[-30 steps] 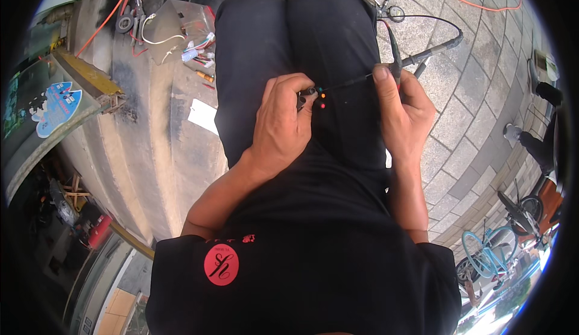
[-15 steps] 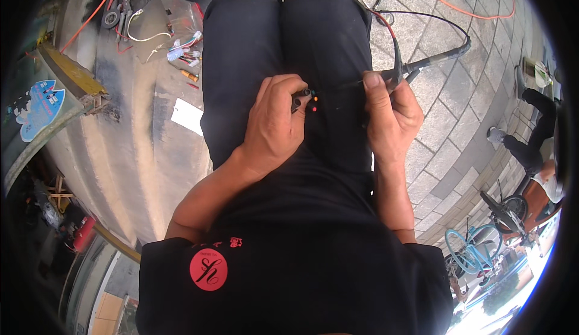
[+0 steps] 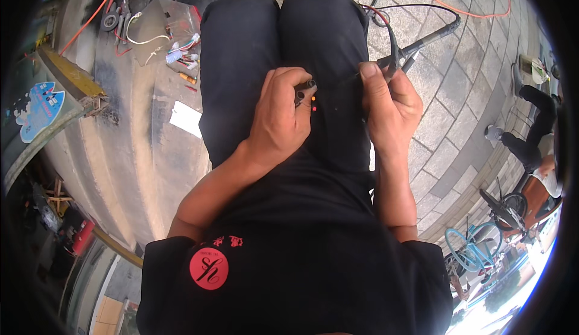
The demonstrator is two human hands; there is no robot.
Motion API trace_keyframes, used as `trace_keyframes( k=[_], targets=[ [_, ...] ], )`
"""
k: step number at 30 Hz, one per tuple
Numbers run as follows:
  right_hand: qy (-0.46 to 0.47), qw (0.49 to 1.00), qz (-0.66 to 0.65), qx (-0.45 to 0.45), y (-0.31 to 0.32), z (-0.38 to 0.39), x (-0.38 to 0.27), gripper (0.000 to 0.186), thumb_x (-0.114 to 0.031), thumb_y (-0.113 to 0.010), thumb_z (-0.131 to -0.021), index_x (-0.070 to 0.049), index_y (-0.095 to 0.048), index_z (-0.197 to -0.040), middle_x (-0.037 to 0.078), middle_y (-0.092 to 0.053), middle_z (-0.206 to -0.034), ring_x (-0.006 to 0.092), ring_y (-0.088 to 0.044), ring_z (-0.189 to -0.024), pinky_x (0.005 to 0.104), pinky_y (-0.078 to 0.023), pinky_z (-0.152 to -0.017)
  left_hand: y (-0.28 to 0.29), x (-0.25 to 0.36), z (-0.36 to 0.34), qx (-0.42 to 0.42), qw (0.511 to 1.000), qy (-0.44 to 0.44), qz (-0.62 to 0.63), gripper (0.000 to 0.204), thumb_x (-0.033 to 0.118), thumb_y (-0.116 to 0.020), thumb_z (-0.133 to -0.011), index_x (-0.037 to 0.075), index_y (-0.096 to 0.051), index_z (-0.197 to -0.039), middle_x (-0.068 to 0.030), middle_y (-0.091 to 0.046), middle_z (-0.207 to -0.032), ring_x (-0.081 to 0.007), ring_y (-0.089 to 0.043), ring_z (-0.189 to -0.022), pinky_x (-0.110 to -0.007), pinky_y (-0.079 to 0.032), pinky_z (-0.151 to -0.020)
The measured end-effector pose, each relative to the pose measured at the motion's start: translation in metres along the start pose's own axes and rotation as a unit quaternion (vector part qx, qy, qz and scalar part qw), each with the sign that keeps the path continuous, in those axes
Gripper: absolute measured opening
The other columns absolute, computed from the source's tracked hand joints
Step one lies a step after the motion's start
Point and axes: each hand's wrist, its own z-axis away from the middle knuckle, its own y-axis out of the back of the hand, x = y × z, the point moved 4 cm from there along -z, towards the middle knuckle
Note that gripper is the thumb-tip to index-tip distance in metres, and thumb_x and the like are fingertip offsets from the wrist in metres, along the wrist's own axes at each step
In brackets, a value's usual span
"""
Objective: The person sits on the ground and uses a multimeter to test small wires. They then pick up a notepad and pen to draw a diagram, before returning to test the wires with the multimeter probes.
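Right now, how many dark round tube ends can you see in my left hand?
2: an upper tube end near the fingertips, and a lower tube end further left, within the curl of your left hand. More may be hidden behind the fingers.

Left fingers [image 3: 288, 77], right fingers [image 3: 406, 92] curled

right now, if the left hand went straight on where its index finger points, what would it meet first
Probably the thumb side of the right hand, across the black trousers; depth is unclear, and anything thin and dark between would be hard to see.
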Motion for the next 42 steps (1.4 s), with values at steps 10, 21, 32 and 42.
trace_keyframes(
  k=[10, 21, 32, 42],
  targets=[
    [-0.014, 1.0, -0.004, -0.007, -0.003, -0.006, -0.004, 0.016, -0.02, -0.076, -0.102, -0.004, -0.078, -0.099, -0.005, -0.061, -0.068, 0.0024, -0.049, -0.058, 0.0204, -0.035, -0.055, 0.021, 0.001, 0.008, -0.019, 0.997, 0.075, 0.003, 0.021, -0.004, -0.068, -0.101, 0.0, -0.058, -0.118, -0.013, -0.07, -0.115, -0.0201, -0.069, -0.093, -0.031, -0.056, -0.082],
    [0.04, 0.999, -0.026, 0.018, -0.009, -0.025, -0.018, 0.023, -0.021, -0.081, -0.099, -0.006, -0.073, -0.085, -0.007, -0.056, -0.067, 0.0003, -0.046, -0.055, 0.0201, -0.033, -0.049, 0.006, -0.001, -0.014, 0.024, 0.999, -0.006, -0.047, 0.023, -0.009, -0.071, -0.094, -0.001, -0.06, -0.112, -0.0154, -0.067, -0.11, -0.0301, -0.067, -0.097, -0.038, -0.055, -0.086],
    [0.083, 0.996, -0.011, 0.023, -0.007, -0.034, -0.021, 0.017, -0.021, -0.081, -0.099, -0.005, -0.078, -0.096, -0.007, -0.06, -0.07, 0.0001, -0.048, -0.061, 0.0193, -0.035, -0.055, 0.003, -0.005, -0.032, 0.022, 0.999, -0.014, -0.041, 0.029, -0.013, -0.073, -0.088, -0.001, -0.061, -0.111, -0.0159, -0.068, -0.108, -0.0332, -0.067, -0.098, -0.039, -0.055, -0.087],
    [0.002, 1.0, 0.004, 0.013, -0.007, -0.048, -0.01, 0.023, -0.027, -0.081, -0.099, -0.004, -0.079, -0.098, -0.004, -0.061, -0.068, 0.0031, -0.053, -0.059, 0.0207, -0.038, -0.053, 0.003, -0.007, -0.03, 0.037, 0.999, -0.005, -0.023, 0.024, -0.009, -0.072, -0.093, 0.0, -0.06, -0.112, -0.0146, -0.068, -0.108, -0.0294, -0.067, -0.097, -0.036, -0.055, -0.084]
  ],
)
